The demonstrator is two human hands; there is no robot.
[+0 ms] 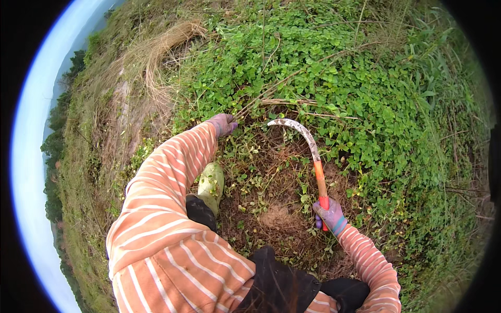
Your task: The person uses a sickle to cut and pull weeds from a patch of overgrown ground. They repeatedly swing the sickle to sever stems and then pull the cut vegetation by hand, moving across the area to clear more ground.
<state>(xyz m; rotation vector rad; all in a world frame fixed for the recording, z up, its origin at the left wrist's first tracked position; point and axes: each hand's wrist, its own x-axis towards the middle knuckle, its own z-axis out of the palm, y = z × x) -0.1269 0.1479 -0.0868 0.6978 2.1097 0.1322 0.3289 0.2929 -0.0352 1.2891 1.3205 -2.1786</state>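
Observation:
Both hands wear purplish work gloves soiled with dirt. My right hand (330, 213) is closed around the red grip of a sickle (319, 172). Its curved, dirt-flecked blade arcs up and to the left over cut ground, with the tip not far right of my left hand. At the upper left, my left hand (224, 125) grips the near end of a bundle of thin dry stems (270, 92), which runs up and right across leafy green plants (352, 86). The fingers' undersides are partly hidden.
A pale green boot (211, 187) stands on the ground below my left hand. Cut stems and wilted leaves litter the soil (274, 219) before me. A heap of dry grass (176, 37) lies at the upper left. Tall grass (434, 74) grows at the right, and trees line the far left.

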